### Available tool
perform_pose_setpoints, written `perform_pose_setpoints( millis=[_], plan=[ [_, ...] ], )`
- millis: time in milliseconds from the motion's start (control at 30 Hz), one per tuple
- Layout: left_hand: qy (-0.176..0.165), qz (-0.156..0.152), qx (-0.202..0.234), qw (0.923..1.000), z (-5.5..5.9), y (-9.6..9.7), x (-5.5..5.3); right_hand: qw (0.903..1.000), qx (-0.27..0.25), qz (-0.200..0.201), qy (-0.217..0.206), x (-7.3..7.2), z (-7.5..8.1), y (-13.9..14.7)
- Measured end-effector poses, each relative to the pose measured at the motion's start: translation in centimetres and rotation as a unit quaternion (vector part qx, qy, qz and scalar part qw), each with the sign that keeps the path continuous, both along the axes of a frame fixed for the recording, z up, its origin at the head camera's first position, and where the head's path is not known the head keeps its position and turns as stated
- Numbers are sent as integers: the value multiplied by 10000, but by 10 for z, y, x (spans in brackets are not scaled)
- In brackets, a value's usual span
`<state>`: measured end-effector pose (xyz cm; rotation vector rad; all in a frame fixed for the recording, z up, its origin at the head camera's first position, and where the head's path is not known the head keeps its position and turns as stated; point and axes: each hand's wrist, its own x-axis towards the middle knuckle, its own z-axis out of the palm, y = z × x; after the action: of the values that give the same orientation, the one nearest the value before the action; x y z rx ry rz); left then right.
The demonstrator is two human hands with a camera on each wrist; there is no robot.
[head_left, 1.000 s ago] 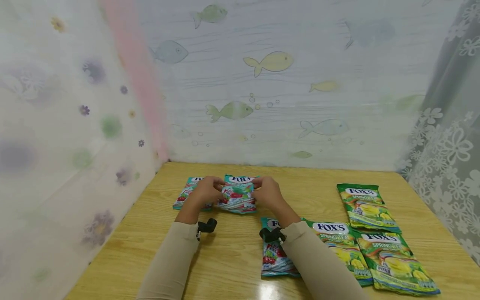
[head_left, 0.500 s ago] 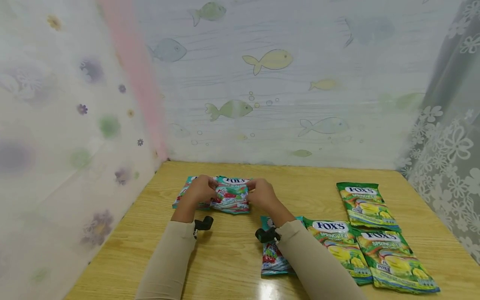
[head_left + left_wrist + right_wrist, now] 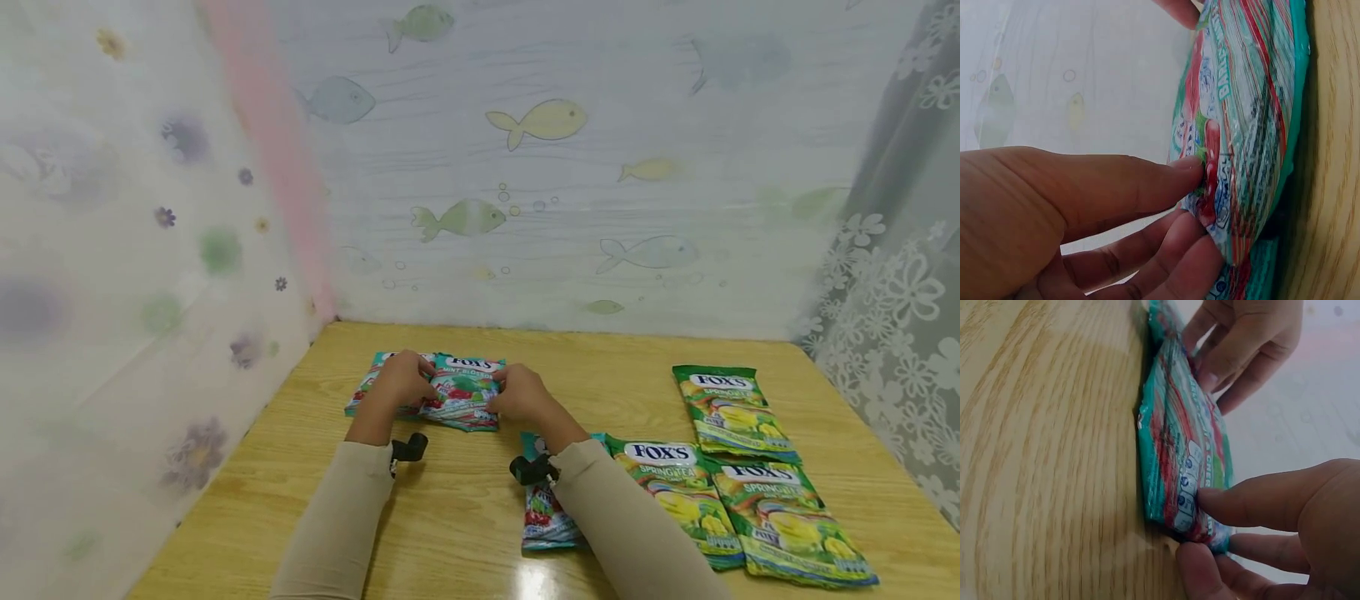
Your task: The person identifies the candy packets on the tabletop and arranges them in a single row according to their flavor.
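Fishy wall (image 3: 570, 183) at 12 o'clock, table (image 3: 450, 517) below, left hand (image 3: 401, 385) and right hand (image 3: 527, 397) both got fingers (image 3: 1194, 265) pinching a Mint Blossom bag (image 3: 462, 393).

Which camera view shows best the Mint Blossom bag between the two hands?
The head view, because the Mint Blossom bag shows its front there, the name mostly readable. The left wrist view shows it close but slanted and cropped; the right wrist view shows it slanted too, lower edge visible.
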<state>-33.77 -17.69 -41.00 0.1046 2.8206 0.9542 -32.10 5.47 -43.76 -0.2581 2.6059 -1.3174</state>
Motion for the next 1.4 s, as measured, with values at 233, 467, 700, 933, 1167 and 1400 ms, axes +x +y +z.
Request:
perform_pose_setpoints(
  millis=[233,467,700,933,1167,1400],
  plan=[
    [-82,-19,275,9996,-2,-5,0,10000,63,-13,76,-2,-3,-9],
    [-215,33,377,9991,-7,-17,1,9995,232,11,231,0,-4,-19],
    [-235,105,415,9988,-8,-30,1,9987,401,-4,321,-3,-7,-31],
    [-320,189,481,9982,-8,-42,-3,9981,524,79,311,-5,-11,-42],
    [-411,355,660,9963,-8,-51,-5,9952,869,66,437,-6,-11,-54],
    [-356,347,530,9974,-10,-56,-10,9917,1168,79,528,-5,-8,-57]
  ],
)
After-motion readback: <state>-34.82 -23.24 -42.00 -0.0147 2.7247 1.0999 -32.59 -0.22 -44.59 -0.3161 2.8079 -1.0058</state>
